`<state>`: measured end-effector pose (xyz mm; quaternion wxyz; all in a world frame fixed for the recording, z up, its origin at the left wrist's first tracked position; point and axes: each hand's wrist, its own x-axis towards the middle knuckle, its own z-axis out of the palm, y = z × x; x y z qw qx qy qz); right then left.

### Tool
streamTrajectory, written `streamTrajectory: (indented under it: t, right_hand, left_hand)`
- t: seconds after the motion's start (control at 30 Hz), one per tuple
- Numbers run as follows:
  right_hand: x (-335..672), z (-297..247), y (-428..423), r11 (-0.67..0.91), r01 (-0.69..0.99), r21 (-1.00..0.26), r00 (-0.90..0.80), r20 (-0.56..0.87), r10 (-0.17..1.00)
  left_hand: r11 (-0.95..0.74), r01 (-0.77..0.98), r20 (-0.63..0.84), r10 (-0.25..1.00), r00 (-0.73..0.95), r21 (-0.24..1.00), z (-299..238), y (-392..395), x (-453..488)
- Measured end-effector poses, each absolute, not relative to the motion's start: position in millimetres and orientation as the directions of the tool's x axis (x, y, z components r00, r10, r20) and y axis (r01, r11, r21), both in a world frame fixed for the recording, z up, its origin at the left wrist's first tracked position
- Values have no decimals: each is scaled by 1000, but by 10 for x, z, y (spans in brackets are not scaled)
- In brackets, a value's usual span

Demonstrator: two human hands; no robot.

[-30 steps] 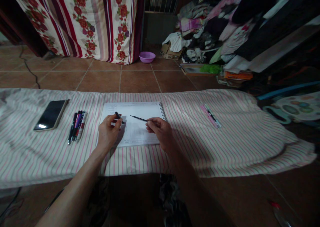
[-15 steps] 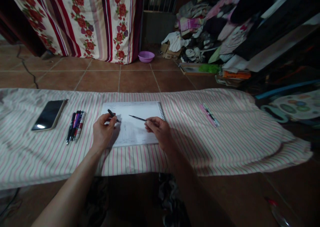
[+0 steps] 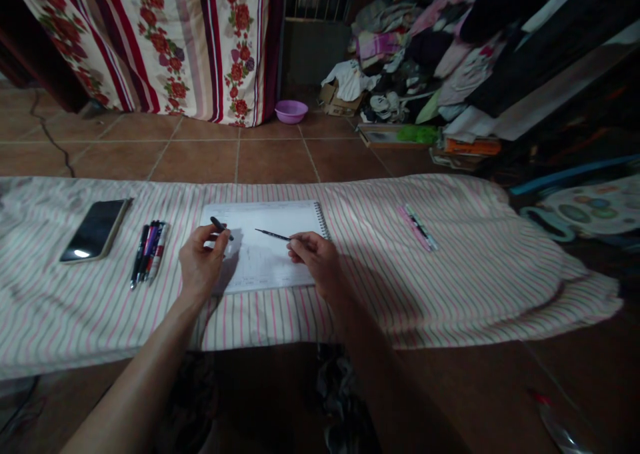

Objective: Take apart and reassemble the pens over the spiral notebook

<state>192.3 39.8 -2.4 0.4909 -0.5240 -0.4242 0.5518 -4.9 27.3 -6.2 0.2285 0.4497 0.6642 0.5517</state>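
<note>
My left hand (image 3: 200, 264) pinches pen cap (image 3: 219, 226) clear of page | my right hand (image 3: 315, 261) pinches thin pen (image 3: 273, 234), tip over notebook (image 3: 265, 251) | 2 hands rest on striped cloth (image 3: 450, 281) for support.

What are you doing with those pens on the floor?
A person sits at a striped cloth spread over the tiled floor. The left hand holds a dark pen cap, and the right hand holds a thin black pen over an open spiral notebook. More pens and a phone lie to the left.
</note>
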Motion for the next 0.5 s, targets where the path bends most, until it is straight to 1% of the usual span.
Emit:
streamTrajectory:
  t: [0.13, 0.3, 0.43, 0.5]
  right_hand:
    - [1924, -39, 401, -153, -98, -983, 21, -156, 988]
    - [1914, -7, 389, -151, -92, -984, 19, -153, 988]
    - [1897, 23, 384, -155, -97, -983, 24, -158, 987]
    - [1891, 20, 387, -154, -95, -984, 27, -157, 987]
  left_hand:
    - [39, 355, 149, 861, -486, 934, -86, 266, -61]
    - [6, 336, 164, 864, -476, 942, -84, 249, -71]
    - [26, 364, 163, 862, -480, 931, -78, 246, -88]
    - [21, 342, 159, 857, -490, 939, -72, 247, -96]
